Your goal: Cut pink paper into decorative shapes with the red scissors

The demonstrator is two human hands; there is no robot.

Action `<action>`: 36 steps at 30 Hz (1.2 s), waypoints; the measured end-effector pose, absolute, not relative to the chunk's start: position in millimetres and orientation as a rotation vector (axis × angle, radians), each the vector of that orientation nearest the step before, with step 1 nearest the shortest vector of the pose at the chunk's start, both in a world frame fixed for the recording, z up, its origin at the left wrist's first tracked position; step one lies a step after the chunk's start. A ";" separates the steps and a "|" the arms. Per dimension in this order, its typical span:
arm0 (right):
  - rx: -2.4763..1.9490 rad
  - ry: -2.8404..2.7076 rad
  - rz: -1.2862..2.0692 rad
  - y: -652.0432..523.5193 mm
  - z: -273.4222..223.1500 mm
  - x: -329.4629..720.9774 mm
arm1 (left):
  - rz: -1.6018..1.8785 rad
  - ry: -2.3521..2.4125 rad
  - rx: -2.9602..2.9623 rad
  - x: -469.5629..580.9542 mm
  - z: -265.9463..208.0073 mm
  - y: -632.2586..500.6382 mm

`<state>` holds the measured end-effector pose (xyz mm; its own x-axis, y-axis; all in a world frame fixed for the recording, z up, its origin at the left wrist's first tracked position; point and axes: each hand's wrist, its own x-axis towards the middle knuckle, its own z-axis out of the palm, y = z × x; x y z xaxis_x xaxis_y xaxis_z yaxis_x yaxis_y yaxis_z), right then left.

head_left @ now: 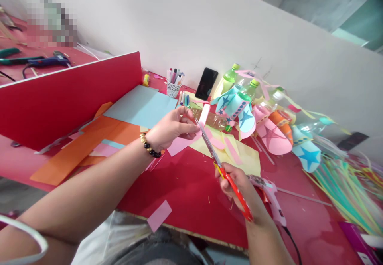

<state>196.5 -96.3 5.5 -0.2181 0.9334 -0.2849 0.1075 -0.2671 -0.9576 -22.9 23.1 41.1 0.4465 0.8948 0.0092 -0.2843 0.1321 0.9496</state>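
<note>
Over the red table, my left hand (175,127) pinches a narrow strip of pale pink paper (204,114) that stands up from the fingertips. A beaded bracelet (149,145) circles that wrist. In my right hand (235,185) is a pair of scissors (231,189) with red and yellow handles. Their blades point up and left, with the tips at the strip beside my left fingers. Whether the blades are biting into the paper cannot be made out. Beneath my hands lie pink paper pieces (182,144) and cream sheets (249,155).
Decorated plastic bottles (242,101) stand at the back right, near a phone (206,84) and a pen cup (173,88). A pink glue gun (274,203) lies by my right wrist. Blue card (143,105) and orange card (74,149) are left, before a red divider (74,97).
</note>
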 end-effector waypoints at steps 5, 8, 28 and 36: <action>-1.349 -1.318 1.549 -96.2 3.7 198.2 | 0.990 0.669 1.121 -24.3 40.3 24.4; -1.335 -1.306 1.556 -96.2 3.9 198.5 | 0.996 0.676 1.117 -24.8 39.8 25.0; -1.326 -1.282 1.563 -95.1 5.7 195.9 | 1.008 0.641 1.051 -20.1 34.6 24.4; -1.347 -1.299 1.578 -94.6 12.8 191.8 | 0.957 0.699 1.134 -24.5 37.2 27.2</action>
